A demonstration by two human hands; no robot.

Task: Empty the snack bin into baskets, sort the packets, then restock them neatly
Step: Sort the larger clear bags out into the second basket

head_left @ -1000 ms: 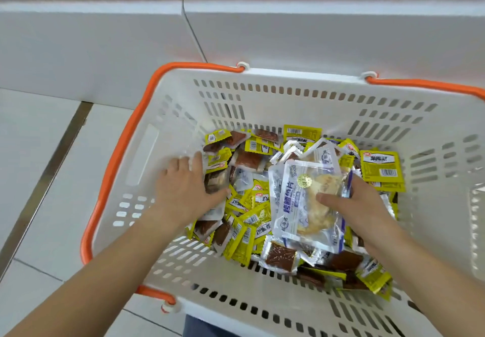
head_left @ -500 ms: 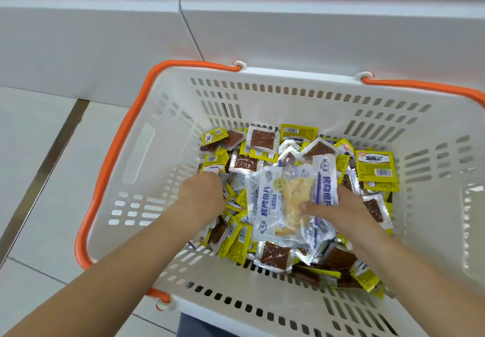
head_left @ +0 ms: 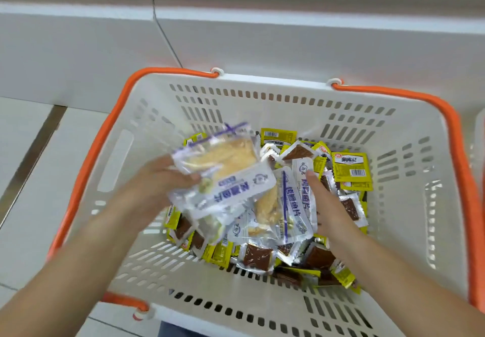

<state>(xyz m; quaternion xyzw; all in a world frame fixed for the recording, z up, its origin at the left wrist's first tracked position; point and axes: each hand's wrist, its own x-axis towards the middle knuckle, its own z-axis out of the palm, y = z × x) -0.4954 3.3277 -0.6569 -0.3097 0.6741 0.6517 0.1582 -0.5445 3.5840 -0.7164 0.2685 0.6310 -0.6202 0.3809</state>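
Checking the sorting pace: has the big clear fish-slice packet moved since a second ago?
Yes. The fish-slice packet has passed from the right hand to the left hand, shifting toward the basket's left wall.

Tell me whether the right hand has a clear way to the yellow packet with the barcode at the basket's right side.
Probably yes: the yellow packet lies on top, uncovered, just beyond the right hand, which holds nothing.

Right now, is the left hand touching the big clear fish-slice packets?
Touching. The head view shows the left hand gripping the fish-slice packets at their left edge, lifted above the small snack packets.
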